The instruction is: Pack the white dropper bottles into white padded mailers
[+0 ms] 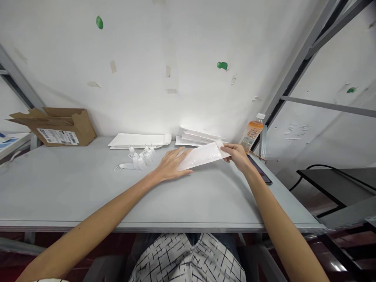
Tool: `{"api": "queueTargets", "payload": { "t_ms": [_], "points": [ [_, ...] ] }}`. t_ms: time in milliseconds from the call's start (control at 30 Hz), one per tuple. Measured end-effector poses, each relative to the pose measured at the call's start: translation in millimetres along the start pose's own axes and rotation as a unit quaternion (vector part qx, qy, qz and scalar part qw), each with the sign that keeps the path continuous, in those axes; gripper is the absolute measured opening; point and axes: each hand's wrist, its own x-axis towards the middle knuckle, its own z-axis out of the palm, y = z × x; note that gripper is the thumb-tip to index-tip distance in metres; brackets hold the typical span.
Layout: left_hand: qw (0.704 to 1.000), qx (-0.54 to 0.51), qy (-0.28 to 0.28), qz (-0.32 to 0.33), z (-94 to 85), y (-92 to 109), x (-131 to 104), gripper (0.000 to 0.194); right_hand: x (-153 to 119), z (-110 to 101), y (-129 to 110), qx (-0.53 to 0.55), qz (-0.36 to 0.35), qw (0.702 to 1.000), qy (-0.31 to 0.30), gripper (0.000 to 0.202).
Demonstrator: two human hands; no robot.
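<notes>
A long white padded envelope (202, 154) lies slanted between my two hands over the grey table. My left hand (172, 163) rests on its left end with fingers spread. At the other end, my right hand (235, 155) pinches the corner between thumb and fingers. Several small white plastic bottles (141, 159) with loop ties stand and lie just left of my left hand. Behind the held envelope sits a stack of white envelopes (198, 137), and flat white envelopes (139, 140) lie to its left.
An opened cardboard box (63, 127) stands at the back left. An orange drink bottle (252, 132) leans at the back right near a dark phone (261, 172). A white wall (141, 102) rises behind the grey table (188, 203). Metal frame posts flank both sides.
</notes>
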Motion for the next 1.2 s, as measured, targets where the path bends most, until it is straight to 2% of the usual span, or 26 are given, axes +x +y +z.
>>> {"api": "queueTargets", "payload": {
  "t_ms": [100,367,500,733,800,933,1033,1100,1200],
  "points": [
    [0.999,-0.008,-0.026,-0.021,0.2,-0.1,-0.5,0.097,-0.7,-5.4,-3.9,0.049,-0.002,0.999,0.005,0.027],
    [0.998,-0.01,-0.046,-0.036,-2.1,4.9,-0.9,0.093,0.2,-10.6,-3.6,0.052,0.011,0.999,-0.007,0.033],
    [0.998,-0.009,-0.047,-0.042,-3.6,4.6,-0.6,0.093,3.0,-12.8,-0.8,0.064,0.01,0.998,0.012,0.032],
    [0.999,0.005,-0.039,-0.016,2.8,-1.0,-1.8,0.09,7.9,-17.2,7.7,-0.019,0.029,0.998,0.061,0.022],
    [0.999,0.014,-0.035,-0.011,5.7,-3.9,-2.0,0.081,10.2,-18.1,12.7,-0.063,0.037,0.994,0.086,0.019],
    [0.999,0.029,-0.01,0.014,10.8,-11.2,-1.6,0.051,15.3,-20.6,26.3,-0.223,0.054,0.963,0.143,0.02],
    [0.999,0.024,0.022,0.025,13.5,-16.5,-0.4,0.034,17.4,-22.4,34.5,-0.373,0.054,0.908,0.182,0.024],
    [0.999,0.023,0.032,0.017,14.3,-18.8,0.6,0.029,17.3,-22.1,37.2,-0.442,0.047,0.876,0.186,0.029],
    [0.999,0.025,0.036,-0.009,12.9,-19.4,1.6,0.029,15.5,-18.4,37.9,-0.482,0.028,0.857,0.178,0.039]
  ]
}}
